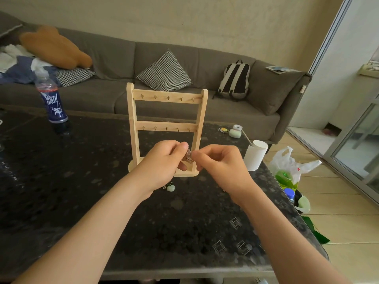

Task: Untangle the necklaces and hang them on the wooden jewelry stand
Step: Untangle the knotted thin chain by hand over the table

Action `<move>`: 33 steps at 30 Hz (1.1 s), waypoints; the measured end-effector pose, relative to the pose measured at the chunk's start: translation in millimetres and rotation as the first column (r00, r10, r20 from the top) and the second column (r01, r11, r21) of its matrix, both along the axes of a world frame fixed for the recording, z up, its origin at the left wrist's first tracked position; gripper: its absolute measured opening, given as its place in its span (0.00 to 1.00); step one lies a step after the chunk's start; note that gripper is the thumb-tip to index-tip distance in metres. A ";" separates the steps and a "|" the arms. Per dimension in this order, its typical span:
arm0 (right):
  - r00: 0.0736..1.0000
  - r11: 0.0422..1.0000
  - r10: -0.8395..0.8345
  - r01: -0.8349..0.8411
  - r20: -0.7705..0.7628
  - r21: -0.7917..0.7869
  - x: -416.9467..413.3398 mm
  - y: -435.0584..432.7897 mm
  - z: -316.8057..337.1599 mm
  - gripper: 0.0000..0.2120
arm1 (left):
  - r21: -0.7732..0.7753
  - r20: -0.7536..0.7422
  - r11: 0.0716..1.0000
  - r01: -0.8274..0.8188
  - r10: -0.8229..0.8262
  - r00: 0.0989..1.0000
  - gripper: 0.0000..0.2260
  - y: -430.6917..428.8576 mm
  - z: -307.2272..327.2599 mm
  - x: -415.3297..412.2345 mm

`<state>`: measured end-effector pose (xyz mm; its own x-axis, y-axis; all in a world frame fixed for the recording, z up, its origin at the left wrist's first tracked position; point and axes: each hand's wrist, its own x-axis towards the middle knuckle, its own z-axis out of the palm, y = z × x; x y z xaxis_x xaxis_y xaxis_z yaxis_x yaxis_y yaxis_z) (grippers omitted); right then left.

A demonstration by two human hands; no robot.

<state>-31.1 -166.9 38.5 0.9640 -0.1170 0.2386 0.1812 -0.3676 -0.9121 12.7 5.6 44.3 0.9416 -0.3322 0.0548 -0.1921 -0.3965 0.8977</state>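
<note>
Dark table (61, 181) fronts grey sofa (106, 56); left hand (164, 163) and right hand (222, 165) pinch necklaces (188, 157).

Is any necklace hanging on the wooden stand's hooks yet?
No, both hook rows of the wooden stand are bare; the left hand and right hand pinch the necklaces.

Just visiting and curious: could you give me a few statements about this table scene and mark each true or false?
1. The left hand and the right hand both pinch the necklaces in front of the wooden stand. True.
2. One chain already hangs from the hooks. False: every hook on both rails is bare.
3. The bottle lies on its side. False: it stands upright.
4. A pale green pendant shows below the left hand. True.
5. The backpack sits on the floor. False: it leans on the sofa.
</note>
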 end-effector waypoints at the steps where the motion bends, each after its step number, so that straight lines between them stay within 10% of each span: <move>1: 1.000 1.000 -0.022 0.022 0.011 0.022 0.3 -0.2 -0.4 0.07 | -0.003 0.021 1.000 -0.003 0.003 1.000 0.12 0.7 -0.3 -0.1; 18: 0.995 0.985 -0.043 0.057 0.088 -0.165 6.8 -6.1 -8.1 0.04 | 0.017 0.121 0.999 0.042 -0.044 0.992 0.06 3.3 -4.5 1.1; 33: 0.984 0.880 -0.037 0.114 0.172 -0.460 6.3 -4.0 -6.2 0.07 | 0.343 0.287 0.938 0.050 -0.156 0.945 0.03 -3.8 -13.0 -1.9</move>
<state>-24.8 -170.9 32.2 0.9035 -0.0260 0.4277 0.2592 -0.7617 -0.5938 10.8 1.8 31.3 0.8558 -0.4751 0.2048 -0.4909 -0.6204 0.6117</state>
